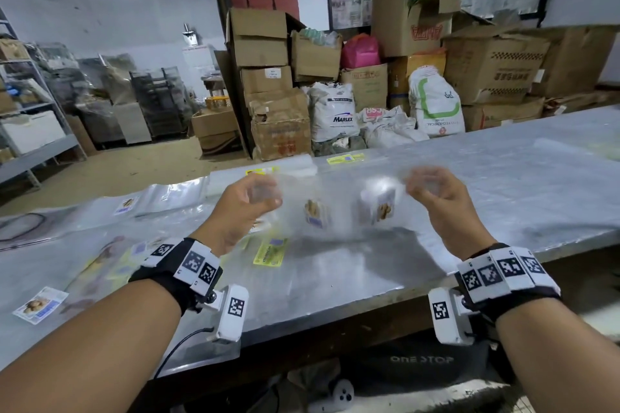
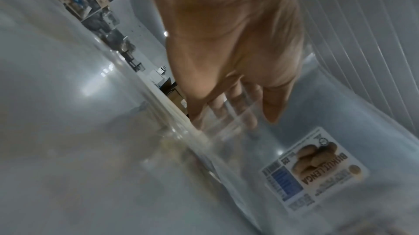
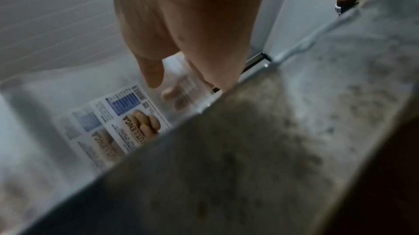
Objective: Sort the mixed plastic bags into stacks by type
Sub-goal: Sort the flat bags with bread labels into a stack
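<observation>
Both hands hold a bunch of clear plastic bags with biscuit-picture labels (image 1: 339, 208) in the air above the near edge of the grey metal table (image 1: 503, 178). The left hand (image 1: 250, 199) and right hand (image 1: 432, 191) each curl fingers round one upper corner. The bunch's long axis spans hand to hand. Similar biscuit-label bags (image 1: 127, 206) lie toward the table's left end, nearer the left hand; yellow-label bags (image 1: 270, 251) lie below the bunch.

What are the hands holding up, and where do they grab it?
Clear plastic bags with biscuit labels, held above the table. The left hand grips their upper left edge, the right hand their upper right edge.
</observation>
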